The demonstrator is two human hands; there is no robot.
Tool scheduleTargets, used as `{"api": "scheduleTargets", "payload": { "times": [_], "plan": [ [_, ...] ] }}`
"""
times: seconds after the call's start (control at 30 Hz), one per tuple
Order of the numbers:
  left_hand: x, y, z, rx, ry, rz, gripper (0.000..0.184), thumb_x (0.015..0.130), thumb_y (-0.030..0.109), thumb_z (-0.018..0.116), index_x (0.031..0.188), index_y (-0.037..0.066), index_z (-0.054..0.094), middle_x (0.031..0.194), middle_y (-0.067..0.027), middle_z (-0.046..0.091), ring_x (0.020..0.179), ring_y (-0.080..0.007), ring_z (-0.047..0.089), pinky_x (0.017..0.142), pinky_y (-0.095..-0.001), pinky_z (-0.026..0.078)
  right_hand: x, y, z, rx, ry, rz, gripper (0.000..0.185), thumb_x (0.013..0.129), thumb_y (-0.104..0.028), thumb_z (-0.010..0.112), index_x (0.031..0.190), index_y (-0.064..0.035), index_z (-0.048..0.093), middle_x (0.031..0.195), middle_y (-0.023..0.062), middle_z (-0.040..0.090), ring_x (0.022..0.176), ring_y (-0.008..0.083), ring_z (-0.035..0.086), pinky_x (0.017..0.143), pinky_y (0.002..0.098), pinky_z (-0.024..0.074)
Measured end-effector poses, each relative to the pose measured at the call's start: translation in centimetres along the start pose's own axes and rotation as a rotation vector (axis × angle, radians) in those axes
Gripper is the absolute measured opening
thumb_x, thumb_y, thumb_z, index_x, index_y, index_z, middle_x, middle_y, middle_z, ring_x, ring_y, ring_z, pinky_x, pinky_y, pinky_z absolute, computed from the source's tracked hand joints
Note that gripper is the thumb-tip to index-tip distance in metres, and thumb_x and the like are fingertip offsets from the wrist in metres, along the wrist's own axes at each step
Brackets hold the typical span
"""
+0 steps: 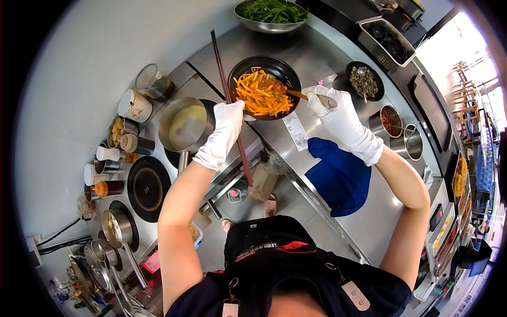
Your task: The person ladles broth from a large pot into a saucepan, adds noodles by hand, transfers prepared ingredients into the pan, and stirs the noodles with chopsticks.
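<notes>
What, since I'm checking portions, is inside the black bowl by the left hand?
Orange strips cover much of the black bowl, and a wooden utensil reaches in among them. The surface beneath the strips is covered, so it cannot be seen.

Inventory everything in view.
Bowl: one, black, centre
Strips: many, orange, inside
Chopsticks: two, brown, left hand
Spoon: one, brown, right hand
Greens bowl: one, silver, top
Cloth: one, blue, right counter
Paper: one, white, beside cloth
Dish: one, black, upper right
Cups: two, silver, right
Trays: several, mixed, right
Large pot: one, silver, left
Bare hotplate: one, black, left
Containers: several, mixed, left wall
Small pots: several, silver, lower left
Apron: one, black, bottom
Gloved hands: two, white, centre
</notes>
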State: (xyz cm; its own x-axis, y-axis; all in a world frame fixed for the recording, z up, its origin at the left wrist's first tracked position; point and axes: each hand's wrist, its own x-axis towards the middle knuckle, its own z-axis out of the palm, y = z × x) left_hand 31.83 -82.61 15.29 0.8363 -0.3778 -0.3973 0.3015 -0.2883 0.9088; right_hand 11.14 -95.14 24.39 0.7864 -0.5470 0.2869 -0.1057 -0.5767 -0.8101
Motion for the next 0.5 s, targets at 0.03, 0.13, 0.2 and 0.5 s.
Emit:
{"api": "scheduleTargets", "payload": {
  "times": [0.03, 0.13, 0.2, 0.5],
  "plan": [
    [-0.7, 0.2, 0.4, 0.035, -0.008, 0.018, 0.016, 0.076, 0.005, 0.063, 0.079, -0.011, 0.059, 0.072, -0.0091, 0.061, 0.056, -0.0133, 0.053, 0.048, -0.0305, 0.043, 0.1, -0.3, 0.1, 0.049, 0.012, 0.042, 0.018, 0.088, -0.012, 0.058, 0.092, 0.0039, 0.063, 0.063, 0.0103, 0.058, 0.05, 0.0086, 0.053, 0.049, 0.0226, 0.0437],
    [-1.9, 0.4, 1.0, -0.064, -0.029, 0.024, 0.013, 0.074, 0.007, 0.062, 0.071, -0.003, 0.056, 0.058, -0.0035, 0.049, 0.042, -0.0119, 0.041, 0.04, -0.03, 0.03, 0.5, -0.8, 0.5, 0.215, 0.047, 0.195, 0.019, 0.089, -0.014, 0.057, 0.09, 0.004, 0.062, 0.062, 0.0063, 0.058, 0.049, 0.0093, 0.055, 0.048, 0.0215, 0.0452],
    [-1.7, -0.1, 1.1, -0.067, -0.036, 0.028, 0.013, 0.074, 0.007, 0.061, 0.068, -0.003, 0.055, 0.054, -0.0024, 0.047, 0.04, -0.0116, 0.039, 0.038, -0.0298, 0.028, 1.3, 0.0, 0.5, 0.35, 0.074, 0.328, 0.021, 0.09, -0.016, 0.055, 0.087, 0.0039, 0.061, 0.063, 0.0055, 0.059, 0.05, 0.011, 0.058, 0.048, 0.0221, 0.0478],
    [-1.3, 0.3, -0.2, -0.011, -0.047, -0.051, 0.015, 0.076, 0.005, 0.062, 0.074, -0.01, 0.057, 0.064, -0.0055, 0.056, 0.05, -0.0122, 0.049, 0.046, -0.0292, 0.041, 2.6, 3.7, -1.6, 0.566, 0.129, 0.483, 0.022, 0.093, -0.015, 0.051, 0.087, 0.0043, 0.059, 0.065, 0.0102, 0.061, 0.055, 0.0163, 0.062, 0.049, 0.0268, 0.0526]
  ]
}}
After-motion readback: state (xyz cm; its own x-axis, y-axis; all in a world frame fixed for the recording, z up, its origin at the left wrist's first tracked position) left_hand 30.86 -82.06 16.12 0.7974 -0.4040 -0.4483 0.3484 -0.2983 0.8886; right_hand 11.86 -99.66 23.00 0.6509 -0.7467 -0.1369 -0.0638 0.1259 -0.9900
